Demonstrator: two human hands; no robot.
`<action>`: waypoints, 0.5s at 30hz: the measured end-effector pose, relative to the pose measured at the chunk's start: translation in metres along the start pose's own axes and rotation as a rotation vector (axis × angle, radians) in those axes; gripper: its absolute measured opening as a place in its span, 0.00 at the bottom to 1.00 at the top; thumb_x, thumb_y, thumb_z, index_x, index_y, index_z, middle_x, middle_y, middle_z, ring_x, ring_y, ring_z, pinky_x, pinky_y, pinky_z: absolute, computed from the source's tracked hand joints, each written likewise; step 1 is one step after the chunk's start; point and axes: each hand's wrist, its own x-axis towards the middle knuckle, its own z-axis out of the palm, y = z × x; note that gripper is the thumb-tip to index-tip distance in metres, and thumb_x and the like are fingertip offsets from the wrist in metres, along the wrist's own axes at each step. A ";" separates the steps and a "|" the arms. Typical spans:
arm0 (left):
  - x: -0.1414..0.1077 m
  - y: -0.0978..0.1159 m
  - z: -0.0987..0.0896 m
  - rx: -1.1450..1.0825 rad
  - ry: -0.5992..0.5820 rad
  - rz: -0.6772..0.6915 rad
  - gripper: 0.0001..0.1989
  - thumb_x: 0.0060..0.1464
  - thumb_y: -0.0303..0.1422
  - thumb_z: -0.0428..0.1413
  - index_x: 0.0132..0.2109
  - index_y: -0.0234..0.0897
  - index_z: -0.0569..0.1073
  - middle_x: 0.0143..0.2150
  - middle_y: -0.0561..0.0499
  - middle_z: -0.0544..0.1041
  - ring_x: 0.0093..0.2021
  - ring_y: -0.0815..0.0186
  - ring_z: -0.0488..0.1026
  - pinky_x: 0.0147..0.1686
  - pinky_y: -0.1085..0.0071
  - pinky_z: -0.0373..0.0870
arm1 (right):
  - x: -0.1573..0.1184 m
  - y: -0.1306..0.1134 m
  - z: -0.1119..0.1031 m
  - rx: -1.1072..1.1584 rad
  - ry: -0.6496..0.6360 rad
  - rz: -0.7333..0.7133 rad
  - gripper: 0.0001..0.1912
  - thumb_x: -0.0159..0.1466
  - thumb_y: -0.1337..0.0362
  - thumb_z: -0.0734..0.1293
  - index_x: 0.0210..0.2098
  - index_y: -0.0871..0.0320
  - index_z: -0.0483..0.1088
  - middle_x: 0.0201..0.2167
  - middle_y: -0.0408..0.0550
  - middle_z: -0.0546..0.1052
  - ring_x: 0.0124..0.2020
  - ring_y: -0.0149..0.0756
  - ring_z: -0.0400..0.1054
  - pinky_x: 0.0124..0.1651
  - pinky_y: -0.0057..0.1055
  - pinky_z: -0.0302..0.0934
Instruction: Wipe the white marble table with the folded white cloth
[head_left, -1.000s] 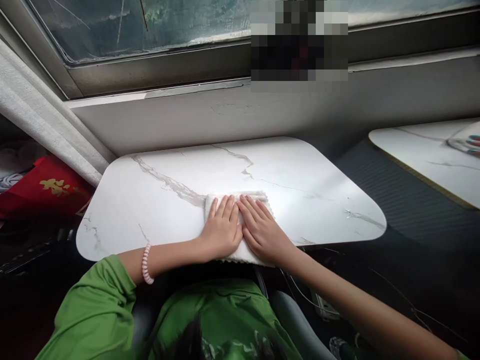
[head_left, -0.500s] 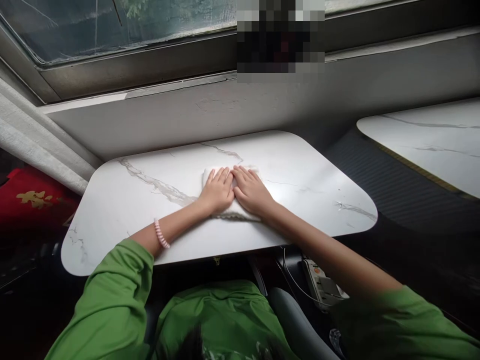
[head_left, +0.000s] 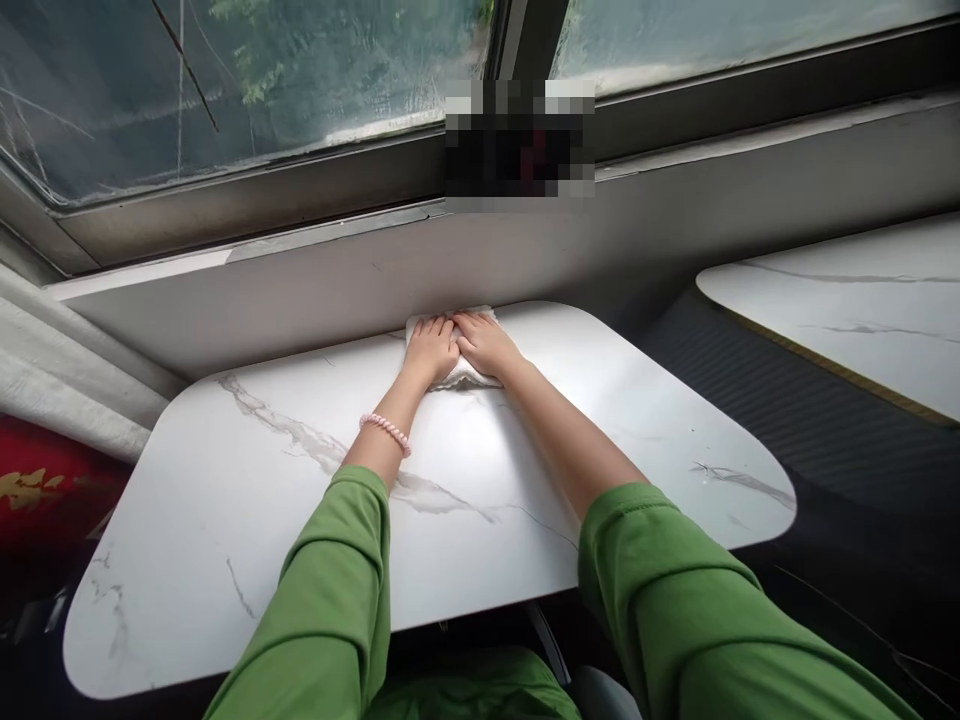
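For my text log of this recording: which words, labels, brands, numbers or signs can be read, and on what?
None can be read.
Red item at left: gold marks, cut off and blurred; lettering or pattern, I cannot tell.
White cloth, marble-patterned table: no text visible.
Window frame: partly pixelated, unreadable there.

One feed on my monitor: head view, worn above the green sleeves (head_left: 330, 590), which enter at bottom. I log it facing forward and steeply down. Near range: the white tabletop (head_left: 187, 500) spans left to right of centre. The window (head_left: 337, 80) lies farther off, across the top; a second tabletop (head_left: 847, 300) is cropped at right.
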 end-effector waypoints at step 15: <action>-0.094 0.061 -0.015 -0.036 -0.051 0.069 0.26 0.64 0.33 0.39 0.66 0.26 0.54 0.69 0.41 0.52 0.69 0.59 0.46 0.67 0.59 0.37 | -0.111 -0.033 -0.043 -0.048 -0.098 0.002 0.28 0.64 0.66 0.50 0.61 0.72 0.57 0.64 0.63 0.60 0.66 0.47 0.50 0.65 0.47 0.47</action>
